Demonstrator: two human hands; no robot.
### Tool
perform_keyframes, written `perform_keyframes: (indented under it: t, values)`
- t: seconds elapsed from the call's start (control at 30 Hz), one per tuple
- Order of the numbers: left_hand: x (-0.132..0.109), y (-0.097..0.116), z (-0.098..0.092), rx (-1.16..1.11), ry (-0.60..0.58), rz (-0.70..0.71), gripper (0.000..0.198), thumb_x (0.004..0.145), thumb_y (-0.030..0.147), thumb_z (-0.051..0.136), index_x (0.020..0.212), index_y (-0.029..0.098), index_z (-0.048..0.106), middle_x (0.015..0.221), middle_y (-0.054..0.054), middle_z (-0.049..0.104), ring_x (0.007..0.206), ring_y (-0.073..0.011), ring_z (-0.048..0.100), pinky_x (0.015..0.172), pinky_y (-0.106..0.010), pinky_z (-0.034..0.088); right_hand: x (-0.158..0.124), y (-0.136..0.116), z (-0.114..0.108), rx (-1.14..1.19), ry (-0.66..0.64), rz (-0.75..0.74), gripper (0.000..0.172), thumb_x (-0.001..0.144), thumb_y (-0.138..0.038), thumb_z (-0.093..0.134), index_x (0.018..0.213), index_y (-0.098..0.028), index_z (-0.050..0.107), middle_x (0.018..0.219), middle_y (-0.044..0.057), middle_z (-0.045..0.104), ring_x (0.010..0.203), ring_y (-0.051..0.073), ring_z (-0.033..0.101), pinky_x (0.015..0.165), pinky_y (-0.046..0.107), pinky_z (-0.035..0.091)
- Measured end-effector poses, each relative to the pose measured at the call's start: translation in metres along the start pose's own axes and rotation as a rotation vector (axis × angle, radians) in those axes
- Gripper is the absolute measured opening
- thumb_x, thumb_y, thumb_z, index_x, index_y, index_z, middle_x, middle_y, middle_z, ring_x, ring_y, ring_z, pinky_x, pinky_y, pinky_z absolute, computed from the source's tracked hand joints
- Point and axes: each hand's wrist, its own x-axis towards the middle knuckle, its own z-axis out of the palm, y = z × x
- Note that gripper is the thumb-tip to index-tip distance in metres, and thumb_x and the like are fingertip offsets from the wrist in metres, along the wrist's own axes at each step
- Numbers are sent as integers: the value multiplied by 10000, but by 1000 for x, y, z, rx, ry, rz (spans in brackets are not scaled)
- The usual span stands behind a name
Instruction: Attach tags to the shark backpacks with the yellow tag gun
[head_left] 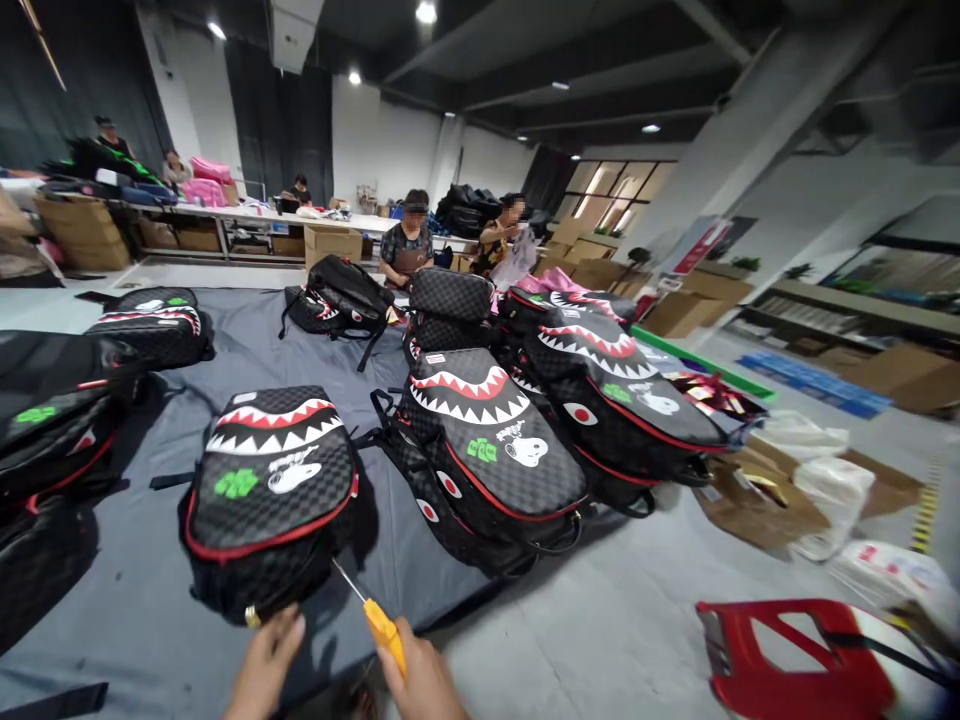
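A black checkered backpack (pixel 274 480) with a shark-teeth print, a green patch and a white dog figure lies on the grey-covered table (pixel 442 600). At its near end, my left hand (pixel 270 660) is just below a small gold-coloured piece (pixel 253 615); thumb and fingers are drawn together, and whatever they may hold is too small to make out. My right hand (pixel 420 670) grips the yellow handle of a thin metal-shafted tool (pixel 384 632). The tool's tip points up and left, by the backpack's lower right side.
Stacked backpacks (pixel 495 450) stand to the right, others (pixel 52 420) lie at the left. Beyond the table, two people work near a cardboard box (pixel 330 245). A red plastic stool (pixel 795 650) and plastic bags (pixel 832 490) are on the floor at right.
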Motion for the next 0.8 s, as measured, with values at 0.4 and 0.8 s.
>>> perform_keyframes:
  t: [0.4,0.8]
  values:
    - [63,27,-99,603,-103,168,662,719,104,564,1351,304,584,1408,-4,557,1302,-235,539,1047,-334,473,-1,17,-22,138,-367,-66,413,915,-449,398,1197,-195,562,932,141,746,824,299,718,621,319,436]
    - [128,74,-182,436,360,392,192,854,305,547,774,192,681,666,-31,696,607,-151,628,557,-250,369,19,-49,-49,440,17,8,435,971,-523,292,1010,-195,574,637,32,636,552,208,613,550,298,451]
